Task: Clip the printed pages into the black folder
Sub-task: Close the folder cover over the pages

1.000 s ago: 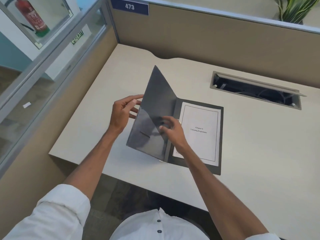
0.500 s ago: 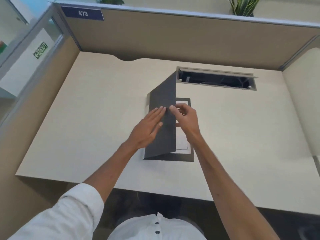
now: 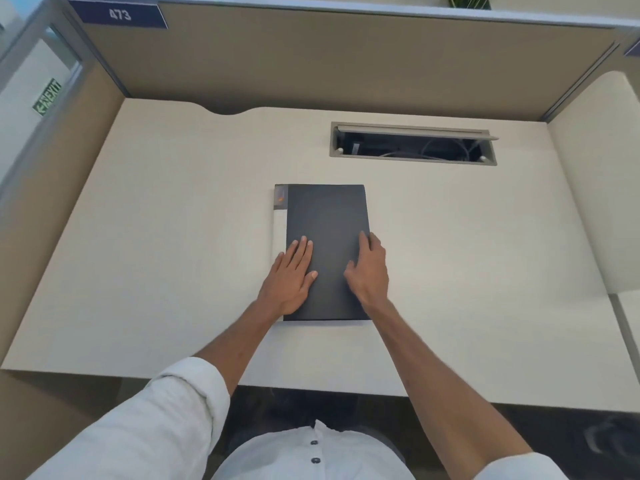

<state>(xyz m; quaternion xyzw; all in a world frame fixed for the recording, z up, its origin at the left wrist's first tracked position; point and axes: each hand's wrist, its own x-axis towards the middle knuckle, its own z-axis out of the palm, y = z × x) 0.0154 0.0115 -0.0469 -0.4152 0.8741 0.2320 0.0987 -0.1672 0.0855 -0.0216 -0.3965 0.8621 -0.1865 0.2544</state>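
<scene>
The black folder (image 3: 327, 230) lies closed and flat on the cream desk (image 3: 173, 237), a pale spine strip (image 3: 278, 233) along its left edge. My left hand (image 3: 291, 278) rests flat on the cover's lower left, fingers straight. On the lower right of the cover lies my right hand (image 3: 369, 268), with its fingers reaching the folder's right edge. The printed pages are hidden inside the folder.
An open cable tray (image 3: 414, 143) is sunk into the desk behind the folder. Beige partition walls (image 3: 346, 60) enclose the desk at the back and sides. A glass panel with an exit sign (image 3: 48, 97) stands at the left.
The front cover, upright before, has come down to the right over the printed pages and the folder is now closed. Both hands now lie on the cover.
</scene>
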